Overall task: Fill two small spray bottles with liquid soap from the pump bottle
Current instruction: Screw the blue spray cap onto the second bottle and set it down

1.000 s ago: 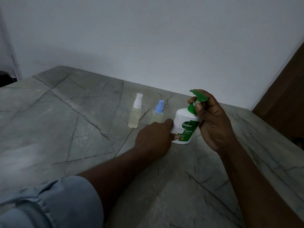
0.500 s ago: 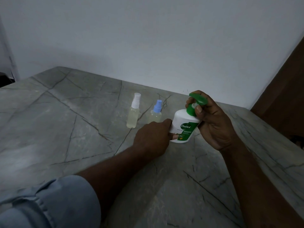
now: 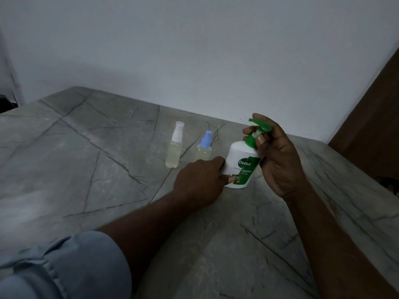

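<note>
Centre right of the frame, a white pump bottle (image 3: 241, 165) stands on a grey marble worktop (image 3: 86, 169). The left hand (image 3: 200, 182) grips its base; the right hand (image 3: 278, 156) curls around its green pump head (image 3: 258, 128). Just left stand two small spray bottles, white-capped (image 3: 174, 152) and blue-capped (image 3: 204, 148).

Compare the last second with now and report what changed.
Nothing has visibly moved. The left hand still holds the pump bottle low on its body. The right hand still grips the green pump head. The white-capped spray bottle and blue-capped spray bottle stand capped behind as before.
</note>
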`<action>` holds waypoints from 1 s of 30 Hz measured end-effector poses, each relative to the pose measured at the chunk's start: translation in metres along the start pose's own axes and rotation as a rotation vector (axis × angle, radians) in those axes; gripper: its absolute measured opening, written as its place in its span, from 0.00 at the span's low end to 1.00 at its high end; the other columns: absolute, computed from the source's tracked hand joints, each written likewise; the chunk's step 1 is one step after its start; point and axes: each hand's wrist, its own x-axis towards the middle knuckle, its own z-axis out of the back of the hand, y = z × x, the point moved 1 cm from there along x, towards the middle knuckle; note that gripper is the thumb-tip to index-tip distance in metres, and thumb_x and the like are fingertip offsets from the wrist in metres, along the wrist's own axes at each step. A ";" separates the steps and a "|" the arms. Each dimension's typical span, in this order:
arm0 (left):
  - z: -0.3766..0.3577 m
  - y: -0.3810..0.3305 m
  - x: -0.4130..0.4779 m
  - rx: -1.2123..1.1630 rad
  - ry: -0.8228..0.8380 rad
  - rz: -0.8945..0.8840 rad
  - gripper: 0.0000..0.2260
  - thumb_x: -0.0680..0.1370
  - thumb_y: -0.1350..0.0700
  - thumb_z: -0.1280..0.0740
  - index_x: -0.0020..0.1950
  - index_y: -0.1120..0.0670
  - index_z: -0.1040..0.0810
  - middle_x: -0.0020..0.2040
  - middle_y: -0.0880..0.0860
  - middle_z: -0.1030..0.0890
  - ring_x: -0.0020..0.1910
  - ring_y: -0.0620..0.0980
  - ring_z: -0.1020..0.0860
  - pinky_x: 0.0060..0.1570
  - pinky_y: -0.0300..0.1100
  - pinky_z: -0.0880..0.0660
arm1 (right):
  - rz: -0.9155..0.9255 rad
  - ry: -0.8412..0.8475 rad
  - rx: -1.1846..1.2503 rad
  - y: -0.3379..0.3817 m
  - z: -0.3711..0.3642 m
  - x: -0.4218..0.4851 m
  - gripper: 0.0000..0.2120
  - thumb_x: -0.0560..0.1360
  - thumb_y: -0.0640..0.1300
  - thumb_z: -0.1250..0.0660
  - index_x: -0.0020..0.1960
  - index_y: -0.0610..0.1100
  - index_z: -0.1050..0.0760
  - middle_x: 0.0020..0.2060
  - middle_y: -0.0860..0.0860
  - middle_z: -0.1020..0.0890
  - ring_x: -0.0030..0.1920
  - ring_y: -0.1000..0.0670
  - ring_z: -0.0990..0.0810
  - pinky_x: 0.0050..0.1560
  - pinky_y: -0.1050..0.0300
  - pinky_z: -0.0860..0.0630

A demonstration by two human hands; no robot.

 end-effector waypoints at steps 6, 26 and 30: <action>0.000 -0.002 0.000 -0.140 -0.012 0.003 0.23 0.79 0.37 0.35 0.67 0.49 0.29 0.60 0.49 0.18 0.53 0.49 0.19 0.52 0.49 0.21 | 0.035 -0.055 -0.038 -0.003 0.000 0.001 0.22 0.79 0.38 0.36 0.73 0.40 0.31 0.61 0.48 0.17 0.67 0.46 0.21 0.73 0.40 0.29; 0.001 -0.003 0.005 -0.159 0.063 0.006 0.18 0.81 0.43 0.35 0.68 0.50 0.29 0.63 0.52 0.19 0.56 0.51 0.19 0.55 0.50 0.21 | -0.051 -0.089 0.090 0.009 -0.007 -0.001 0.24 0.71 0.63 0.25 0.60 0.49 0.18 0.52 0.50 0.15 0.57 0.50 0.20 0.66 0.51 0.25; 0.001 -0.003 0.004 -0.167 0.075 0.004 0.20 0.81 0.42 0.36 0.69 0.50 0.29 0.64 0.52 0.19 0.57 0.51 0.19 0.56 0.51 0.21 | -0.054 -0.064 0.105 0.010 -0.005 -0.001 0.23 0.72 0.63 0.26 0.60 0.49 0.18 0.52 0.50 0.15 0.57 0.49 0.20 0.66 0.50 0.25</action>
